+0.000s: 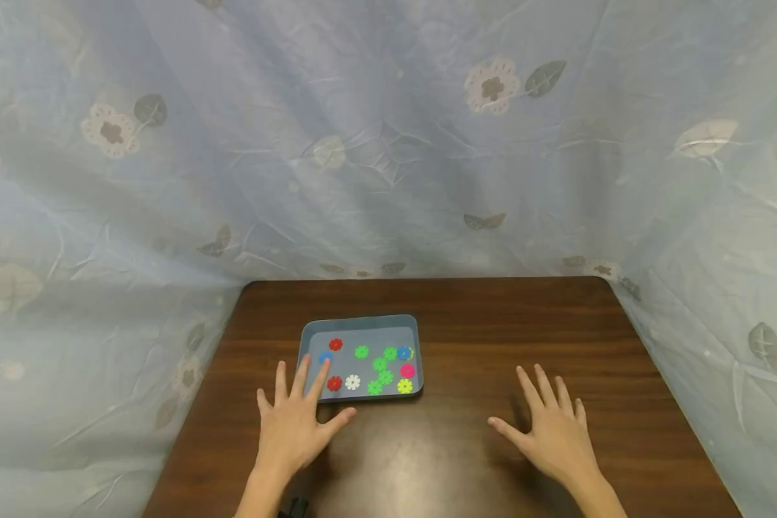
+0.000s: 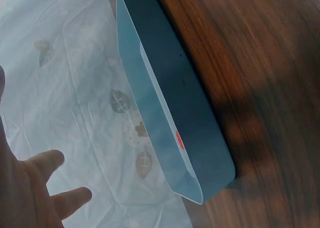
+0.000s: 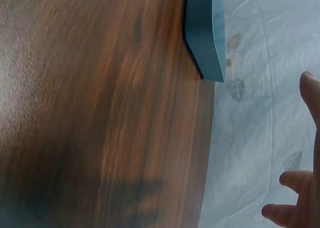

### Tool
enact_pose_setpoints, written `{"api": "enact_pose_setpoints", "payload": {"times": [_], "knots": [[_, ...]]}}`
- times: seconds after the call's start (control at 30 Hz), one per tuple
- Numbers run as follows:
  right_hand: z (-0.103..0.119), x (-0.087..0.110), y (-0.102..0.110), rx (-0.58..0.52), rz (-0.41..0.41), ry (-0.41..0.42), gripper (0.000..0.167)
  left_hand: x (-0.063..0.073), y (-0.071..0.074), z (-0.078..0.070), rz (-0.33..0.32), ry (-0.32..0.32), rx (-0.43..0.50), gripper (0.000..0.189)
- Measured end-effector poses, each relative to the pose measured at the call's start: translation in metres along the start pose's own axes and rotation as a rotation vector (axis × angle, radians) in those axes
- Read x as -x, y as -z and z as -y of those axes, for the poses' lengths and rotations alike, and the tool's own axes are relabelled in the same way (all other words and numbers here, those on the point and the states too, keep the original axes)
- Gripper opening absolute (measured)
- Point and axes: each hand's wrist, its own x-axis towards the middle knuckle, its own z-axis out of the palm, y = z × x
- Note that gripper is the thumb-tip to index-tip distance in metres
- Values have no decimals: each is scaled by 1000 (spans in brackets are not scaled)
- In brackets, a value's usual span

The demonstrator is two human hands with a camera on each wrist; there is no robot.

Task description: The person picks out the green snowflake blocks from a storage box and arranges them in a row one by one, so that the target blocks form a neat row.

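The tray (image 1: pixel 369 333) sits on the wooden table (image 1: pixel 466 439), its flower-shaped pieces loose and flat inside. The left hand (image 1: pixel 291 428), fingers spread and gripping nothing, reaches over the tray's near left corner; the right hand (image 1: pixel 557 437), also spread and holding nothing, is well apart to the tray's right. A careless drop of the left fingers onto the near rim could, I judge, tip or slide the tray, since no hand steadies it. The pieces look thin, so a pinch may slip; the green pieces (image 1: pixel 379 364) lie so close together toward the tray's right that lifting one could drag its neighbours. At the tray's right wall, a blue piece (image 1: pixel 404 352) overlaps a yellowish piece (image 1: pixel 412 353), mostly hidden, and both might come up together. Whether the left index fingertip touches the other blue piece, inside the tray's left part, I cannot tell. From the left wrist the tray's side wall hides nearly everything but a red sliver (image 2: pixel 180 140); from the right wrist the tray is cut off. A dark object (image 1: pixel 296 508) nearer than the tray is too cropped to identify.
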Motion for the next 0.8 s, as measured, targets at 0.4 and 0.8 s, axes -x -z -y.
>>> {"api": "enact_pose_setpoints", "payload": {"times": [0.4,0.8], "knots": [[3,-8,-6,-40,-124,57,95,-37,-14,35,-45,104,225,83],[21,-24,-27,-114,-208,166,54,-56,-41,76,67,306,222,49]]}}
